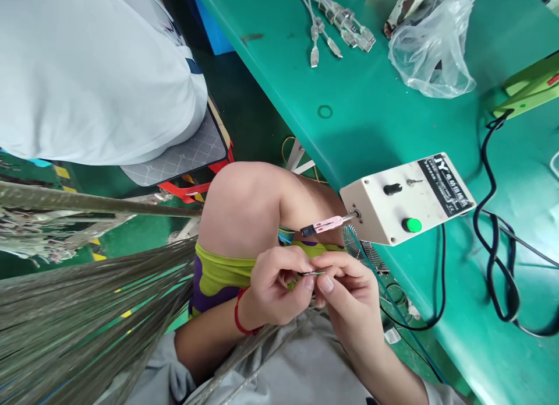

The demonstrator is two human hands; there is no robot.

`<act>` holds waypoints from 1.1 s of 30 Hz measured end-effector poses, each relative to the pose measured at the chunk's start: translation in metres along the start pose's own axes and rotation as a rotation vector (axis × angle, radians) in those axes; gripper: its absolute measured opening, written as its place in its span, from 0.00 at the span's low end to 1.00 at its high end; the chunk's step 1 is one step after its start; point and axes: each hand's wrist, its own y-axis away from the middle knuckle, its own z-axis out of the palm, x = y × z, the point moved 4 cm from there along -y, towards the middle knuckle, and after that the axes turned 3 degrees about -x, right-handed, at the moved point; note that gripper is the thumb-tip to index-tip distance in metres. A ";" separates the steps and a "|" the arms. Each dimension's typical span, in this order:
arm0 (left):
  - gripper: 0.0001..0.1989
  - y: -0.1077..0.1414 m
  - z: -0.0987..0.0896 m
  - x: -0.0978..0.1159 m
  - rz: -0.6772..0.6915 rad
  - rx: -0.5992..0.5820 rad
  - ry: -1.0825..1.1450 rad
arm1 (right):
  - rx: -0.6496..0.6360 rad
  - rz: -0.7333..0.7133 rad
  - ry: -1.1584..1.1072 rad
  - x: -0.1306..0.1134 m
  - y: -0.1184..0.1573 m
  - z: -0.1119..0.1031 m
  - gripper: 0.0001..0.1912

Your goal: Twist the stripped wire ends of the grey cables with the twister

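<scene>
Currently your left hand (279,285) and right hand (353,291) both pinch the thin wires (315,273), which lie between the two sets of fingertips. They will likely feel light, limp and easily nicked, so a soft pinch close behind their ends should suit. A white box (404,201) sits beyond your right fingers.
</scene>
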 end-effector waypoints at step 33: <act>0.02 -0.005 0.006 -0.002 0.177 -0.057 -0.006 | -0.152 0.310 -0.331 0.007 -0.013 0.014 0.17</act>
